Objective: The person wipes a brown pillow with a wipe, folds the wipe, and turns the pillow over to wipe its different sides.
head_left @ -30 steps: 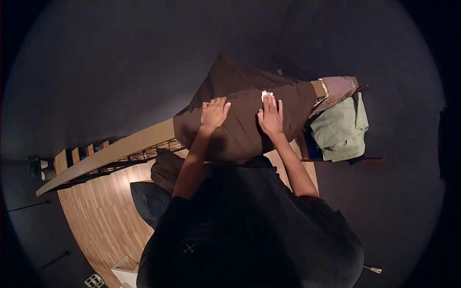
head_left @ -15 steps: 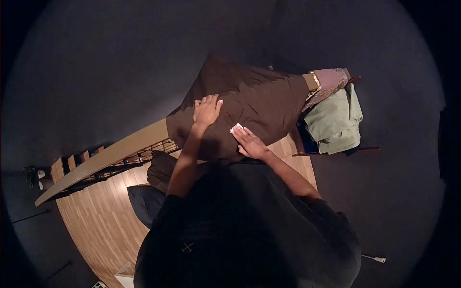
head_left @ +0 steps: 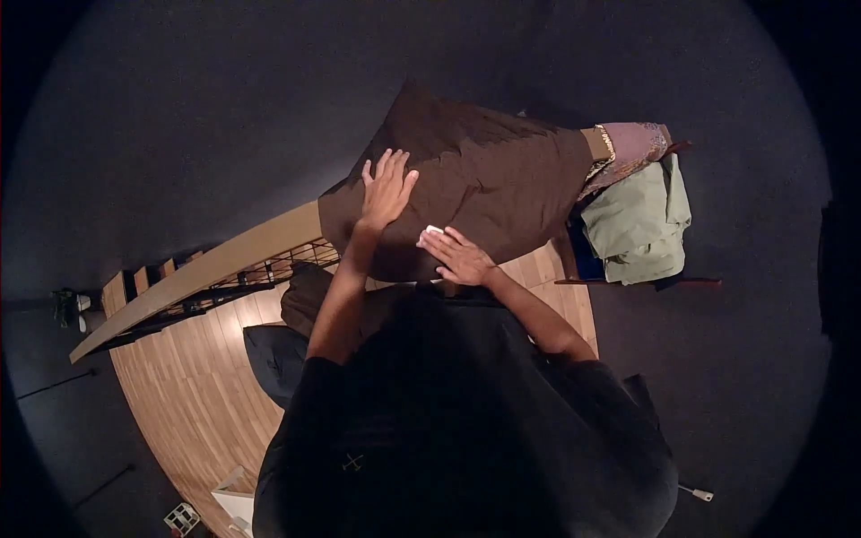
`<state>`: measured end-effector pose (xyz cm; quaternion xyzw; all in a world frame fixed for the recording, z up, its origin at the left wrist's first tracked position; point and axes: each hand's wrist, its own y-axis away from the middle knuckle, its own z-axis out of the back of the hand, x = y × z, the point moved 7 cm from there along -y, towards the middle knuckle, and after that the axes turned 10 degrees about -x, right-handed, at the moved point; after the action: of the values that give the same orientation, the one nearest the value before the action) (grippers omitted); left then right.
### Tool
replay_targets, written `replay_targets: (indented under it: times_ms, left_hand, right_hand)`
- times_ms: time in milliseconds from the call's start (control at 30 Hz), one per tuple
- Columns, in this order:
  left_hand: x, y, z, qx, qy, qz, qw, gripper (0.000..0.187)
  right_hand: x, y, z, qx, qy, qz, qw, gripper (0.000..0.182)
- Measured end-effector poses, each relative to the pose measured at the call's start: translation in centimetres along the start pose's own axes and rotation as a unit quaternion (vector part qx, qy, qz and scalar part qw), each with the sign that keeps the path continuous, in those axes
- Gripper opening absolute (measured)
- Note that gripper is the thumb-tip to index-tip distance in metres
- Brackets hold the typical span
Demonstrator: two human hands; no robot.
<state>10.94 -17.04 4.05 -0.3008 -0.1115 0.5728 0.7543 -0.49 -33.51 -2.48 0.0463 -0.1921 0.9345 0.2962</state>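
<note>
A dark brown cloth (head_left: 502, 184) with a few wrinkles lies draped over a long narrow tan board (head_left: 269, 240). Flat on its left part rests my left hand (head_left: 387, 195), fingers spread and nothing in it. To the right and nearer my body, my right hand (head_left: 462, 257) presses a small white piece (head_left: 433, 230) against the cloth under its fingertips. Only an edge of that piece shows; whether it is a folded tissue or something firmer I cannot make out.
Pale green folded fabric (head_left: 637, 224) lies over a chair at the right. A patterned mauve cloth (head_left: 637, 143) covers the board's right end. Dark fabric (head_left: 272, 359) bulges beside my left arm, over the wooden floor (head_left: 179, 394). A potted plant (head_left: 65, 308) stands far left.
My right hand has slid slightly left with the white piece. My left hand's fingers have spread and reach further up the cloth. The view has shifted a little.
</note>
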Motion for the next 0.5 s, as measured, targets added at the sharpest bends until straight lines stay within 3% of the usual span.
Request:
replay_targets:
  times_ms: [33, 133, 200, 267, 367, 500]
  left_hand:
    - [0.2, 0.5, 1.2, -0.043, -0.006, -0.013, 0.999, 0.049]
    - [3.8, 3.7, 3.0, -0.011, -0.020, 0.041, 0.999, 0.051]
    - [7.2, 6.5, 3.3, 0.033, -0.167, 0.066, 0.983, 0.056]
    - [8.9, 7.3, 4.8, 0.096, -0.175, 0.103, 0.975, 0.058]
    - [11.4, 9.0, 5.7, 0.098, -0.164, 0.155, 0.969, 0.058]
    - [11.2, 8.6, 6.1, 0.110, -0.168, 0.151, 0.968, 0.058]
  right_hand:
    - [0.3, -0.3, -0.1, -0.002, 0.009, 0.015, 1.000, 0.076]
    - [1.4, -1.5, -0.4, 0.003, -0.004, -0.020, 1.000, 0.075]
    - [2.2, -1.7, -0.7, 0.006, -0.013, -0.058, 0.998, 0.075]
    - [2.9, -1.7, -1.3, 0.004, -0.015, -0.035, 0.999, 0.075]
    - [4.2, -1.1, -2.1, 0.005, -0.017, 0.030, 0.999, 0.076]
    - [3.5, -5.2, -0.8, -0.036, 0.044, -0.014, 0.998, 0.075]
